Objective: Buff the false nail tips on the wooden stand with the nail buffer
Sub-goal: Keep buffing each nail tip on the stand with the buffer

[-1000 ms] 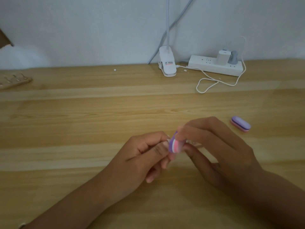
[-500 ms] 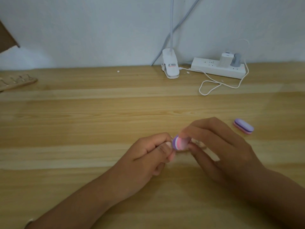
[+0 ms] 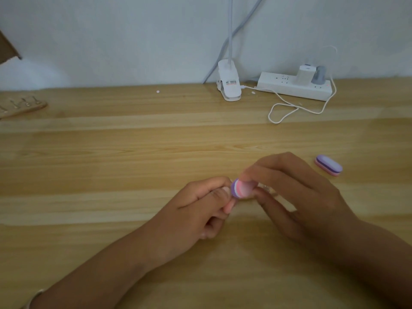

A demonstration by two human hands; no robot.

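Observation:
My right hand (image 3: 296,197) pinches a small purple, pink and white nail buffer (image 3: 308,190) between thumb and fingers at the table's middle. My left hand (image 3: 198,210) is curled right beside it, thumb and forefinger pinched together at the buffer's left end; a small pale nail tip seems to sit between them, mostly hidden. The buffer's end touches those fingertips. The wooden stand (image 3: 22,107) with several nail tips on pegs lies far off at the left edge of the table.
A second purple and pink buffer (image 3: 328,165) lies on the table right of my right hand. At the back by the wall stand a white clip lamp base (image 3: 229,85) and a power strip (image 3: 294,85) with a looping white cable (image 3: 287,110).
The buffer has shifted slightly back and forth against my left fingertips between frames. Both hands stay in the same spot on the table.

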